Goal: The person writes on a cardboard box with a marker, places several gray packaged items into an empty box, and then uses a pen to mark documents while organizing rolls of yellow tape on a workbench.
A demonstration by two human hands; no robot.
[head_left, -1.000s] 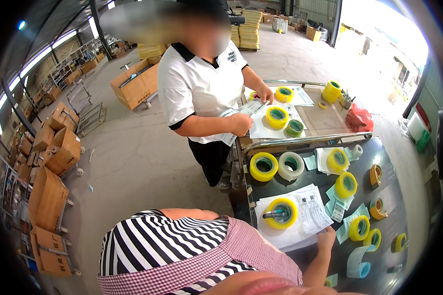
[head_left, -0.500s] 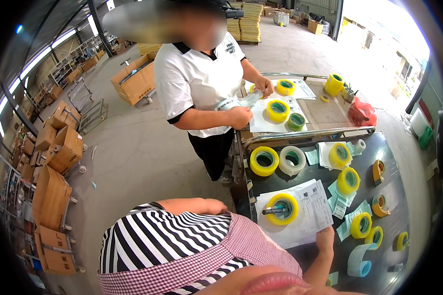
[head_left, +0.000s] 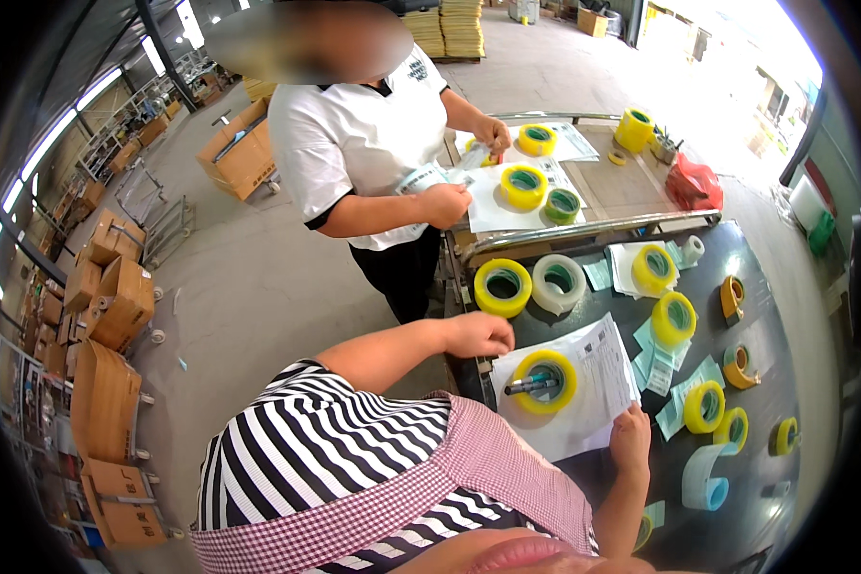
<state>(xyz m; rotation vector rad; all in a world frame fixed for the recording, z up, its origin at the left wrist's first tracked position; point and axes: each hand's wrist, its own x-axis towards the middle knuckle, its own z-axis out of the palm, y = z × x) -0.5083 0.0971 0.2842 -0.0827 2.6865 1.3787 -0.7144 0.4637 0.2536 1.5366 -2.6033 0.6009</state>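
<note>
A stack of printed paper sheets (head_left: 598,383) lies on the dark table (head_left: 584,478) in front of me. On the stack rests a yellow roll of packing tape (head_left: 569,402), with pens (head_left: 534,385) lying across its core. My right hand (head_left: 629,438) is closed on the lower right edge of the sheets, and its fingertips are partly hidden. Just beyond the stack's upper left corner, my left hand (head_left: 480,334) hangs in the air over the table edge with loosely bent fingers and nothing in it. Beyond it stand a second yellow tape roll (head_left: 502,304) and a clear tape roll (head_left: 559,298).
More tape rolls on labels (head_left: 674,320) line the table's right side, near brown tape rolls (head_left: 733,298) and a blue-cored label roll (head_left: 715,493). Across a metal rail (head_left: 584,231), a person (head_left: 354,153) holds label strips at a cart. Cardboard boxes (head_left: 124,301) stand at left.
My left hand has risen from beside my body and reached forward to the table edge. My right hand stays at the sheets' edge. The whole view has shifted slightly.
</note>
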